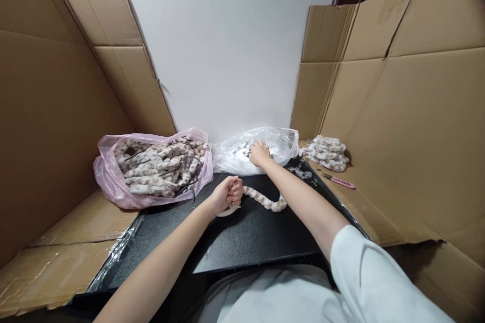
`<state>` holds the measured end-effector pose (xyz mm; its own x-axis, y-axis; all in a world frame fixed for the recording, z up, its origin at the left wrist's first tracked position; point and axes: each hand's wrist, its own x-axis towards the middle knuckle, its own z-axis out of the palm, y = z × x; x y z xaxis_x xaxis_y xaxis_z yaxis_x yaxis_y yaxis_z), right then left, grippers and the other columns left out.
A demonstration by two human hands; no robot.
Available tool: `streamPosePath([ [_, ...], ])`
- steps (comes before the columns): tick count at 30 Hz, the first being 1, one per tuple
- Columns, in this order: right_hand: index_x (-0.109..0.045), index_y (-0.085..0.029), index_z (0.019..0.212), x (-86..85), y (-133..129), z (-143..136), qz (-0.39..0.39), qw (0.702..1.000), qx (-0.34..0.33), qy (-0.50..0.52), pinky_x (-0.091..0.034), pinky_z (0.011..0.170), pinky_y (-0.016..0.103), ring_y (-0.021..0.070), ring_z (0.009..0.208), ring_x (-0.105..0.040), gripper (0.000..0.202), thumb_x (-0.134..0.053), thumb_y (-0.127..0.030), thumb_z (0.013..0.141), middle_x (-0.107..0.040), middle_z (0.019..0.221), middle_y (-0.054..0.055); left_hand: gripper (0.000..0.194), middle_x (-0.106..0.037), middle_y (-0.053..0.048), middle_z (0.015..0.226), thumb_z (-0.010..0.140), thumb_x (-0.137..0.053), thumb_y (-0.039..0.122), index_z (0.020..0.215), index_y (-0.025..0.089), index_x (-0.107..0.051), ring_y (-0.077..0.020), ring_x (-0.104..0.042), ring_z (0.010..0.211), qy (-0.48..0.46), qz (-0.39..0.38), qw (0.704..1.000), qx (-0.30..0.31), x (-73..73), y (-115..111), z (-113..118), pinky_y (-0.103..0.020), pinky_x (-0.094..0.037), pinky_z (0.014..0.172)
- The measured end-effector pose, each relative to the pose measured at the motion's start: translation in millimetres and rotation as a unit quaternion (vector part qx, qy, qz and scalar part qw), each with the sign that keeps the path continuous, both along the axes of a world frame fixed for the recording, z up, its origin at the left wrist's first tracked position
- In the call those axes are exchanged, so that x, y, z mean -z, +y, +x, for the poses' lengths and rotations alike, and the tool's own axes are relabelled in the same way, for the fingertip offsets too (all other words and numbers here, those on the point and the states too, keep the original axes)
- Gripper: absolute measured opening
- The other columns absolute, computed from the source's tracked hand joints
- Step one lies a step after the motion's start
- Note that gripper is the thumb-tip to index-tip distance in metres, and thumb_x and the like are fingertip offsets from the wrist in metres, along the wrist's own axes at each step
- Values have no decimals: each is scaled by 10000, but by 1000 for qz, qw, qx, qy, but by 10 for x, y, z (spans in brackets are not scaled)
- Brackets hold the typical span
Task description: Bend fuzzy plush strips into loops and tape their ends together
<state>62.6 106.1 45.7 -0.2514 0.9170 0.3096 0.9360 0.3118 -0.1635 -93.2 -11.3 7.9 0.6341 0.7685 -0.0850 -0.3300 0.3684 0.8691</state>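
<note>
My left hand (228, 194) is closed in a fist around one end of a fluffy white-and-brown plush strip (268, 203). The rest of this strip curves over the black tabletop to the right, passing beside my right forearm. Under the left fist, a thin pale band (228, 211) shows, but where it leads is hidden. My right hand (259, 153) is at the mouth of a clear plastic bag (235, 161) that holds small shiny pieces. Its fingers are bent down among them, and the fingertips are hidden.
At the left, a pink plastic bag (108, 181) is full of plush strips (151, 169) with dark cords. On cardboard at the right lie stacked plush strips (326, 152) and pink-handled snips (341, 180). Fluff (302, 172) lies near the black tabletop's (242, 242) edge. Cardboard walls (413, 126) stand on both sides.
</note>
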Motion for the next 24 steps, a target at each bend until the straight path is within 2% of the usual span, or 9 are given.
streamPosePath([
  [3,-629,-169,1096,97,85,-137,-22,999,-22,-26,-359,974,449,295,1210,-441,271,-478,-117,878,-558,1238,146,379,-159,87,446,803,-476,394,528,195,-306,-59,-101,360,-7,-3,1000,0,4,9,5,-189,-206,364],
  [5,-597,-174,1139,161,93,-197,-30,998,-36,-39,-411,960,441,262,1170,-493,250,-521,-183,900,-552,1247,120,362,-160,87,445,788,-480,373,523,196,-308,-60,-99,359,-12,-4,1000,-5,1,2,16,-191,-209,364],
  [8,-546,-165,1192,222,95,-240,-44,997,-40,-46,-504,868,424,214,1037,-582,321,-551,-318,910,-560,1215,92,333,-162,85,447,763,-491,321,514,195,-310,-60,-105,362,-22,-5,1000,-20,-14,-20,42,-188,-209,367],
  [10,-539,-160,1199,240,99,-259,-58,997,-32,-41,-518,846,420,207,1008,-595,342,-552,-340,908,-564,1203,90,320,-160,84,449,753,-491,284,508,193,-305,-60,-113,364,-30,-4,999,-35,-28,-33,57,-183,-206,371],
  [14,-549,-200,1185,252,101,-332,-90,996,-12,-10,-425,942,470,254,1146,-514,272,-490,-223,921,-567,1232,94,308,-159,81,453,749,-483,266,509,191,-306,-62,-121,370,-45,-5,997,-64,-40,-37,71,-180,-207,377],
  [19,-632,-201,1058,253,102,-427,-117,992,20,43,-348,962,497,307,1193,-465,261,-492,-136,848,-577,1236,130,234,-176,87,477,777,-491,277,587,188,-388,-64,-134,376,-58,0,993,-105,-52,-34,82,-170,-215,388],
  [22,-679,-179,996,251,113,-407,-102,991,32,87,-347,971,468,311,1203,-470,249,-533,-119,804,-581,1244,149,240,-242,82,517,809,-517,337,646,185,-430,-63,-199,393,-63,1,990,-124,-66,-35,95,-175,-279,416],
  [24,-701,-180,983,253,118,-364,-85,988,37,126,-381,950,430,293,1155,-524,256,-523,-125,808,-614,1208,142,265,-291,73,546,818,-525,384,667,178,-452,-65,-257,415,-64,-7,989,-130,-66,-30,103,-186,-334,450],
])
